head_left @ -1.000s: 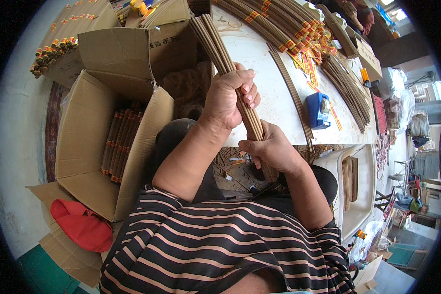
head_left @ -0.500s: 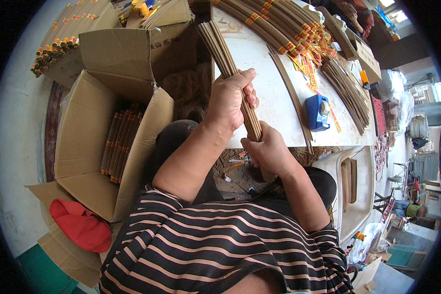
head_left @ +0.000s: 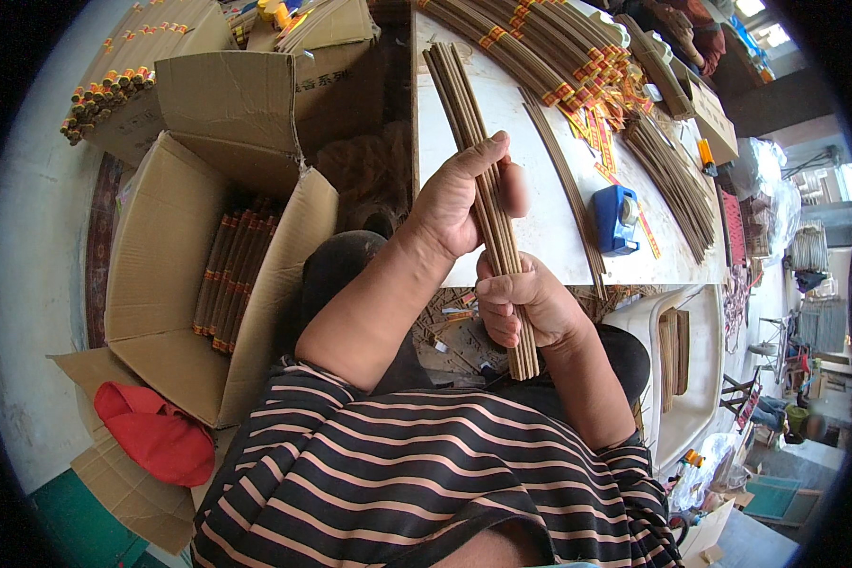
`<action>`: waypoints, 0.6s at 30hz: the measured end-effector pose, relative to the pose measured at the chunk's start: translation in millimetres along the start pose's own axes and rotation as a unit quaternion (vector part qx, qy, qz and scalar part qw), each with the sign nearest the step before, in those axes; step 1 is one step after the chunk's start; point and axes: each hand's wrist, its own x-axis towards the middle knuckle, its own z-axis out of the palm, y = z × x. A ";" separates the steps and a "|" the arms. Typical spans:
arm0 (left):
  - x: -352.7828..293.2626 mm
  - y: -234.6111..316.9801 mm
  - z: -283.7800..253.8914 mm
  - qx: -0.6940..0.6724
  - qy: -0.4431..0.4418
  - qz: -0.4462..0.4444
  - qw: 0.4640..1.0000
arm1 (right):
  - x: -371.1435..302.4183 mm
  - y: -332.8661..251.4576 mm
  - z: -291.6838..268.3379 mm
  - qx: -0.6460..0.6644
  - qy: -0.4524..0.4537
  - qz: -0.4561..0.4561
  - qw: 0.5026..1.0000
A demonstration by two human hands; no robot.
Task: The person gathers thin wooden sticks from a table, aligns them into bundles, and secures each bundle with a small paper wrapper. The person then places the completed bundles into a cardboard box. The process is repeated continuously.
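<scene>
A loose bundle of long brown incense sticks (head_left: 466, 112) slants across the front of me, its upper end over the table and its lower end near my lap. Around the bundle's middle is my left hand (head_left: 459, 201), holding it loosely, with the thumb along the front and blurred fingers on the far side. Lower down, my right hand (head_left: 530, 301) is closed about the sticks, fingers curled over them. The lower ends stick out below that hand. To the right on the white table (head_left: 445, 270) are a few loose incense sticks (head_left: 563, 180) and a blue tape dispenser (head_left: 615, 220).
Banded incense bundles (head_left: 540, 57) and red-yellow paper strips (head_left: 592, 133) lie at the table's back, with loose sticks (head_left: 670, 180) at right. An open cardboard box (head_left: 166, 284) holding bundles stands left, beside a red cloth (head_left: 151, 434). A white tub (head_left: 696, 379) holds sticks.
The bundle has slid down and right through my hands, so its lower end now shows below the right hand. The left hand's fingers have loosened; the right hand has turned to wrap the sticks.
</scene>
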 end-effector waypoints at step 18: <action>-10.1 2.3 16.6 0.071 0.111 0.062 0.989 | 8.9 10.7 0.4 -0.327 0.165 -0.113 0.924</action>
